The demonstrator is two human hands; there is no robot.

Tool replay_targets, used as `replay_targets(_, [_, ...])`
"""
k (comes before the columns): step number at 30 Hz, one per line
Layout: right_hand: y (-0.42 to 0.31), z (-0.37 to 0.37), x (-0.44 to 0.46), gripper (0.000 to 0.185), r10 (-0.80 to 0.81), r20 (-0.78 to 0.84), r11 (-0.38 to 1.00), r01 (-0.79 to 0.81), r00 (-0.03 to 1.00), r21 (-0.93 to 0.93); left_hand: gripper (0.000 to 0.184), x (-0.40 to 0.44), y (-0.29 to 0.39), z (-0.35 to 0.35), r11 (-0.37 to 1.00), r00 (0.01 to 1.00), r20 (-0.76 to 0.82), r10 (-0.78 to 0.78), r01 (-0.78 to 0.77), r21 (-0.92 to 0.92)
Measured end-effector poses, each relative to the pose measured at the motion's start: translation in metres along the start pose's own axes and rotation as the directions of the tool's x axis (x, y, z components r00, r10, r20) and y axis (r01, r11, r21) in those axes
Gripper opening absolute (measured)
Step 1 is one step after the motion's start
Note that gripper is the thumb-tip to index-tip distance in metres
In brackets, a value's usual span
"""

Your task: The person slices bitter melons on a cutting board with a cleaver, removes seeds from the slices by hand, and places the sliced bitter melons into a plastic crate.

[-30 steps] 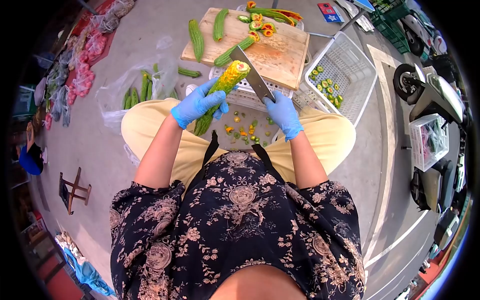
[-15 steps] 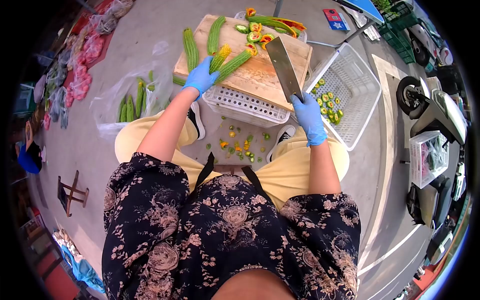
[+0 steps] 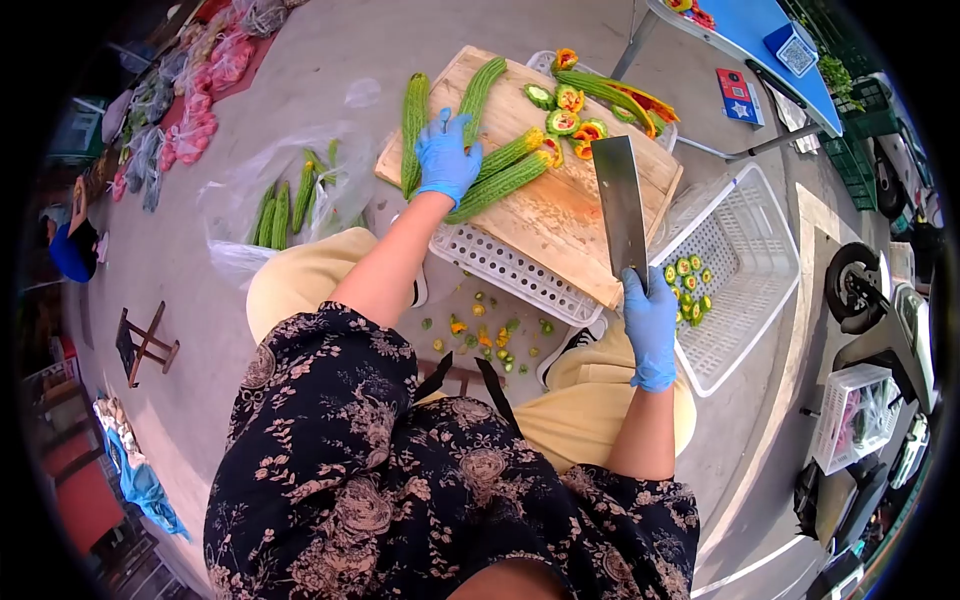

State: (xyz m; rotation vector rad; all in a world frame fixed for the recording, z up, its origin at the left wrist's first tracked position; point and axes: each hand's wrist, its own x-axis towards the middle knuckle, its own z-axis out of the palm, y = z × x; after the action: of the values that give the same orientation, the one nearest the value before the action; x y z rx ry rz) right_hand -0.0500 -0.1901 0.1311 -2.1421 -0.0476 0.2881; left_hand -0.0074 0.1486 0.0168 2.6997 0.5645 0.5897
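Observation:
My left hand (image 3: 447,160), in a blue glove, lies over the bitter melons on the wooden cutting board (image 3: 580,215), its fingers stretched out and apart. On its left is an upright bitter melon (image 3: 415,130); another bitter melon (image 3: 484,92) touches its fingertips. Two more with yellowed ends, among them a ripe bitter melon (image 3: 515,152), lie just right of the palm. My right hand (image 3: 648,325), also gloved, grips a cleaver (image 3: 621,195), blade pointing away from me over the board's right side. Cut pieces with orange insides, such as a melon slice (image 3: 563,122), sit at the far edge.
An upturned-looking white crate (image 3: 500,265) supports the board. To the right, a white basket (image 3: 745,290) holds several melon pieces. A plastic bag (image 3: 235,215) of melons lies left. Scraps litter the ground between my feet. A blue table (image 3: 745,40) stands far right.
My left hand has let go of the yellow-ended melons and moved toward the upper-left melons. My right hand still holds the cleaver. The whole view has shifted, moving the scene right and down.

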Motion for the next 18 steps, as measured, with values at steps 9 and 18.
replay_targets(9, [0.001, 0.004, 0.002, 0.024, -0.008, 0.005, 1.0, 0.008, 1.0, -0.021, 0.069, 0.036, -0.081, 0.006, 0.869, 0.87, 0.237, -0.432, 0.472, -0.149])
replay_targets(18, [0.0, 0.01, 0.004, 0.026, -0.028, -0.005, 0.999, 0.028, 1.0, -0.041, 0.068, 0.044, -0.081, 0.008, 0.974, 0.936, 0.323, -0.142, 0.19, -0.124])
